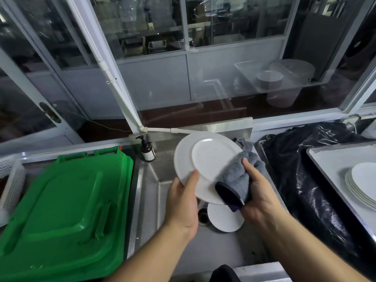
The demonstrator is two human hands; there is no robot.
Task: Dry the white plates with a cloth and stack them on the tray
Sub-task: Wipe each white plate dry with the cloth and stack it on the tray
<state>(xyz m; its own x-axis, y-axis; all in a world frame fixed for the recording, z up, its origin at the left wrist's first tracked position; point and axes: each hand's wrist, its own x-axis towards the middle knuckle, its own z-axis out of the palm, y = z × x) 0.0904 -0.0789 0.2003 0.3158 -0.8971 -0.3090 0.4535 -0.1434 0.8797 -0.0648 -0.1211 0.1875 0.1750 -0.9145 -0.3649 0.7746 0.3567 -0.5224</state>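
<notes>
Head view, left to right: a white basket sits at the edge, then a green lid, with a brown pump bottle at the sink's back corner. Over the sink the left hand grips a white plate by its lower left rim, thumb on the upturned underside, the plate tilted. The right hand clutches a grey cloth, fingers curled round it, pressing it to the plate's right edge. Below them another plate lies in the sink beside the drain. Further right comes a black bag, then a tray holding a plate stack
</notes>
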